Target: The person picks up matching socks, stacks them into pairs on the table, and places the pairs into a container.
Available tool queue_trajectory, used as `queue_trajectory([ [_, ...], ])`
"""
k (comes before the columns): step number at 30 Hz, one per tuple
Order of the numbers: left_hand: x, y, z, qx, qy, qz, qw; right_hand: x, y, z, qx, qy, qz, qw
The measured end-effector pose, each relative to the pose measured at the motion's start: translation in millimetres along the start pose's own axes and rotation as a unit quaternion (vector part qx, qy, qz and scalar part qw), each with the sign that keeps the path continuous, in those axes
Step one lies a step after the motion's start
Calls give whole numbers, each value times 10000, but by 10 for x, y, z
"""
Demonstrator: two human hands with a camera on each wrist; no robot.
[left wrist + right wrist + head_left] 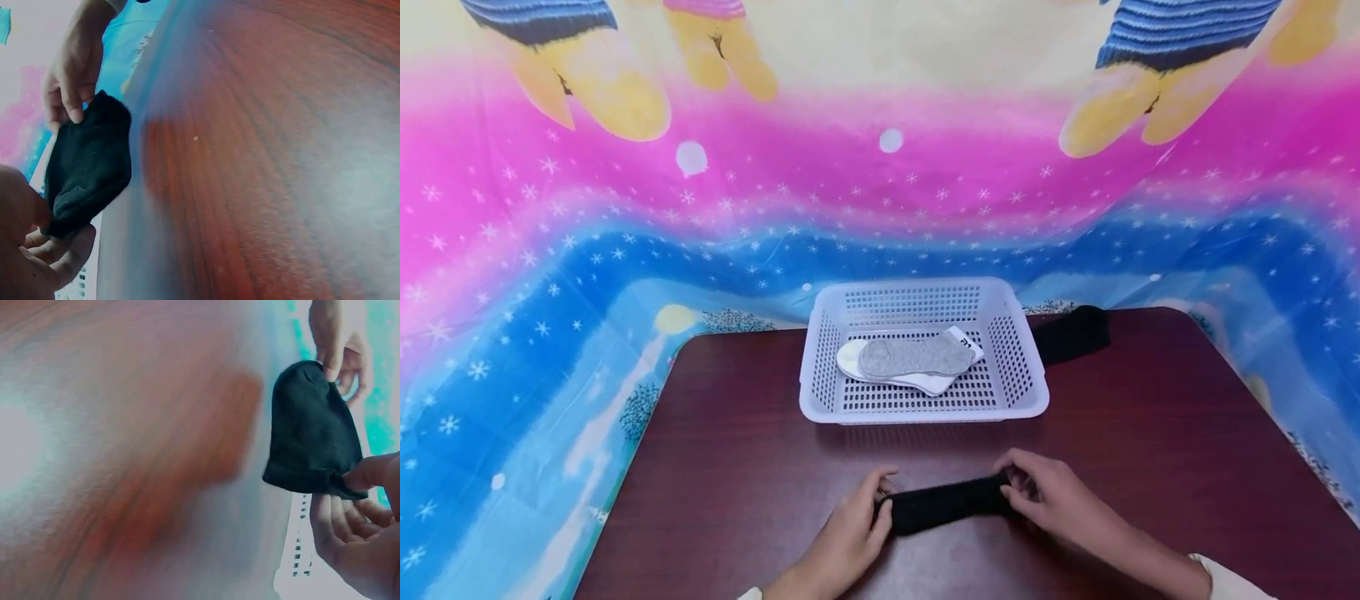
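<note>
A black sock (949, 503) is stretched between both hands, in front of the white basket. My left hand (848, 533) pinches its left end between thumb and fingers; in the left wrist view the fingers (62, 256) curl under the dark cloth. At the other end, my right hand (1051, 498) pinches the sock, thumb on top and fingers beneath in the right wrist view. Seen from the right wrist, the sock (312, 431) hangs flat with a rounded far end. Inside the basket lie a grey sock (913, 357) and a white sock (852, 360), one on the other.
The white plastic basket (925, 415) stands at the back of the dark red-brown table (737, 467). Another black cloth piece (1075, 333) lies behind its right side, near the table's back edge. A printed pink and blue cloth (820, 167) hangs behind the table.
</note>
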State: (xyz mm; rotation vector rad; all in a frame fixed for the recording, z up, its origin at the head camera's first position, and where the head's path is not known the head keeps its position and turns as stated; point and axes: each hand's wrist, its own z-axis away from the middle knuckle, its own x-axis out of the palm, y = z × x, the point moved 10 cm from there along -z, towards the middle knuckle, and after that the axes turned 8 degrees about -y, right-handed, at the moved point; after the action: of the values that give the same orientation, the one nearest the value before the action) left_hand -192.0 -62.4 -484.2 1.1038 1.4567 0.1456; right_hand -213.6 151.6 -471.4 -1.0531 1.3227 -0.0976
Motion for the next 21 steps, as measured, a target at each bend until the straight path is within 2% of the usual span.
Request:
queue_trajectory([
  [3,3,-129,-58,-493,-41,373,9981,52,235,-44,932,-327,-522,9937],
  [5,16,-202,-102,-753,-123,406,9963,95,358,-62,1321,-449,-689,9878],
  [8,29,-274,-174,-934,-189,163,9953,158,503,-91,1588,-490,-753,9832],
  [10,46,-292,-217,-936,-251,-118,9952,191,564,-115,1609,-433,-596,9842],
  [12,70,-289,-250,-884,-332,-433,9946,205,577,-141,1470,-297,-282,9883],
  [15,106,-226,-282,-709,-459,-1244,9886,170,476,-175,927,63,763,9927],
  [17,119,-149,-295,-556,-471,-1964,9778,132,360,-175,488,352,1534,9863],
  [19,128,-43,-304,-342,-422,-2639,9630,114,235,-161,41,550,2137,9753],
  [21,156,91,-311,8,-362,-2976,9540,128,122,-145,-351,539,2402,9686],
])
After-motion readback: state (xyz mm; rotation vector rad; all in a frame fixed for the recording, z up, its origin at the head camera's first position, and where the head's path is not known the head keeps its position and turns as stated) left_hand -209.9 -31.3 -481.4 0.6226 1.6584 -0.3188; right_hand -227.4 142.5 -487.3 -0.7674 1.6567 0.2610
